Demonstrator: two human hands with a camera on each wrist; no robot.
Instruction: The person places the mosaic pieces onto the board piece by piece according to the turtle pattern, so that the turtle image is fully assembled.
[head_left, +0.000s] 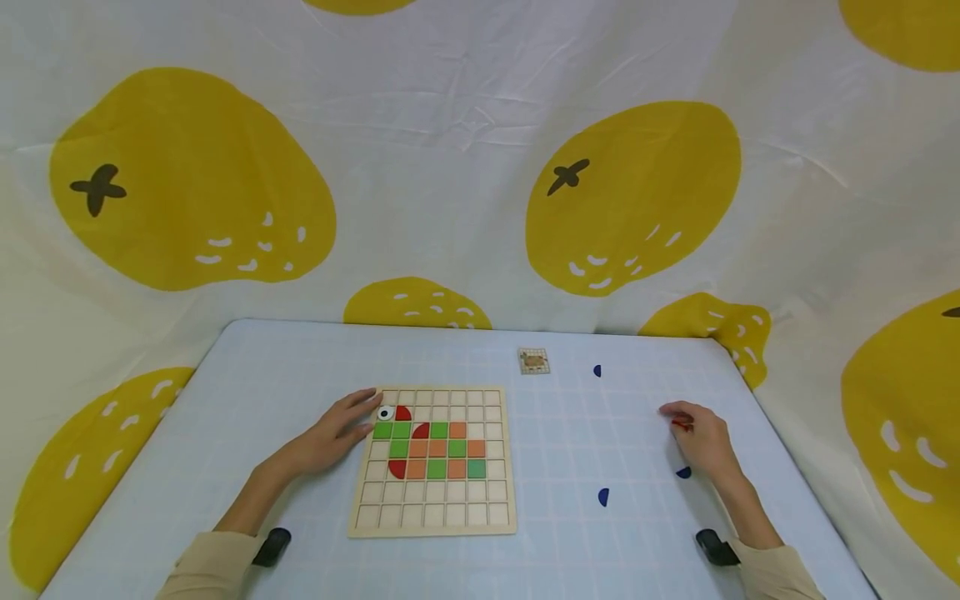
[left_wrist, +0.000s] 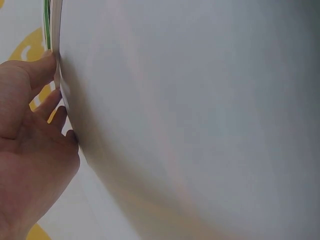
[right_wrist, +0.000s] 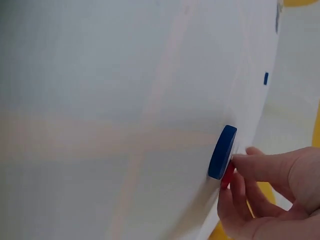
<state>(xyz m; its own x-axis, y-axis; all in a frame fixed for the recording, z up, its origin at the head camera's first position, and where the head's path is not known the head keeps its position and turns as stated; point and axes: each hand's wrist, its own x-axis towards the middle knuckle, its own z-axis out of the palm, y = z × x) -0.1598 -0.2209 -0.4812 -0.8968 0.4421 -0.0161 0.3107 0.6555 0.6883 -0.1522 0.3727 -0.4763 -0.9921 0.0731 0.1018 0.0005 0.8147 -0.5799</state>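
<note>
A square wooden grid board (head_left: 454,515) lies left of centre in the head view. On it sit green and orange squares, a teal square (head_left: 476,469), a few red quarter-round pieces (head_left: 397,469) and a white eye piece (head_left: 386,412). My left hand (head_left: 326,442) rests at the board's left edge, fingers extended and fingertips on the rim. Out to the right, my right hand (head_left: 703,442) pinches a small red piece (right_wrist: 227,176) between thumb and fingers. Close by that hand is a dark blue half-round piece (right_wrist: 221,152) on the table.
Two more dark blue half-rounds lie on the table, one farther back (head_left: 597,371) and one nearer me (head_left: 603,497). A small picture card (head_left: 534,361) lies behind the board. A curtain (head_left: 435,208) with yellow fruit print hangs beyond the table's far edge.
</note>
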